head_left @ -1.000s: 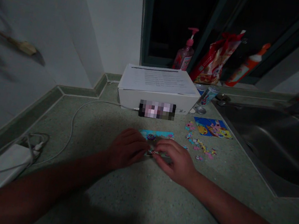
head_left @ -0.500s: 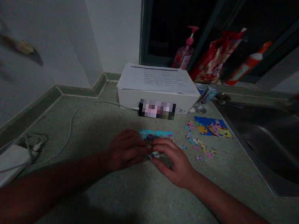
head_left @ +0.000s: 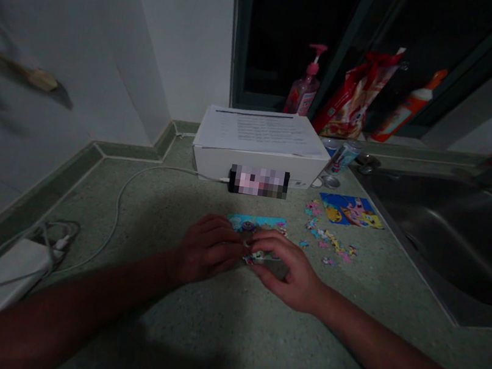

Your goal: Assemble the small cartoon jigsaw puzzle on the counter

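A partly assembled jigsaw puzzle (head_left: 261,220) with a turquoise top edge lies flat on the counter, its lower part mostly covered by my fingers. My left hand (head_left: 211,246) is closed at its left side, fingers pressed together and tips on the puzzle. From the right, my right hand (head_left: 287,266) curls over it, with thumb and fingertips gripping near the lower middle. The fingertips of both hands almost meet there; any single piece between them is too small to make out. Loose jigsaw pieces (head_left: 336,242) are scattered right of my right hand.
A blue cartoon picture card (head_left: 353,211) lies beyond the loose pieces, beside the metal sink (head_left: 445,239). A phone (head_left: 258,182) leans on a white box (head_left: 217,158), its cable (head_left: 119,196) running left to a power strip (head_left: 6,272). A can (head_left: 344,157) stands behind.
The fingers of my right hand have shifted very slightly right, so the gap between the fingertips is a little wider. My left hand stays almost in place.
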Available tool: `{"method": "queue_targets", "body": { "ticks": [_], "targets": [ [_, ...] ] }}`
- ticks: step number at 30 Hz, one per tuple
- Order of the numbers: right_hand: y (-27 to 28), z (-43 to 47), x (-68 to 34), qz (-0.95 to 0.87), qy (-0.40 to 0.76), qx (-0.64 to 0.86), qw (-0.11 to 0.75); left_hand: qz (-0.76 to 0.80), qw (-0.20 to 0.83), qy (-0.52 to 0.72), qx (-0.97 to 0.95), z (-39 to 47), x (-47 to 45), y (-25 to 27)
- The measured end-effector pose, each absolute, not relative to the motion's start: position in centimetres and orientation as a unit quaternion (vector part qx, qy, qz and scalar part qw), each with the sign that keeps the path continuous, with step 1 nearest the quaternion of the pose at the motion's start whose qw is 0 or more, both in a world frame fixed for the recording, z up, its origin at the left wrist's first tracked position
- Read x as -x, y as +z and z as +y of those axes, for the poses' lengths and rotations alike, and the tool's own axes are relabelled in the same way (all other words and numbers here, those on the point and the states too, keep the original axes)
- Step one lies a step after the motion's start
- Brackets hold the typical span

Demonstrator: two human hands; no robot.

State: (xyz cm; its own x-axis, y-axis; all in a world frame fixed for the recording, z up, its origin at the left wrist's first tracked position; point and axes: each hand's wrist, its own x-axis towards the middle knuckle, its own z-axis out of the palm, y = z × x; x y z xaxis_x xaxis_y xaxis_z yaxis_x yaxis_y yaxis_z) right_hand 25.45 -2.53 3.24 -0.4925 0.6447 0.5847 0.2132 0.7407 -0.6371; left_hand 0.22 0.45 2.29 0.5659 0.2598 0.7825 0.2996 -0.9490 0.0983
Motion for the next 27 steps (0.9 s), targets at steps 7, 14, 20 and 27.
{"method": "queue_targets", "body": {
  "ticks": [7, 14, 20, 27],
  "targets": [
    [2.5, -2.1, -25.8, -0.822, 0.232, 0.315, 0.414, -0.209, 0.028, -0.436, 0.875, 1.0, -0.5, 1.8],
    [1.4, -1.0, -26.2, -0.844, 0.128, 0.360, 0.375, -0.429, -0.038, -0.461, 0.776, 3.3, 0.3, -0.4],
    [1.8, -0.2, -24.7, -0.876, 0.098, 0.358, 0.308, -0.445, -0.077, -0.458, 0.765, 3.9, 0.4, -1.1],
    [1.7, 0.9, -22.7, -0.884, 0.084, 0.373, 0.270, -0.435, -0.083, -0.453, 0.774, 3.8, 0.2, -0.9]
  ]
}}
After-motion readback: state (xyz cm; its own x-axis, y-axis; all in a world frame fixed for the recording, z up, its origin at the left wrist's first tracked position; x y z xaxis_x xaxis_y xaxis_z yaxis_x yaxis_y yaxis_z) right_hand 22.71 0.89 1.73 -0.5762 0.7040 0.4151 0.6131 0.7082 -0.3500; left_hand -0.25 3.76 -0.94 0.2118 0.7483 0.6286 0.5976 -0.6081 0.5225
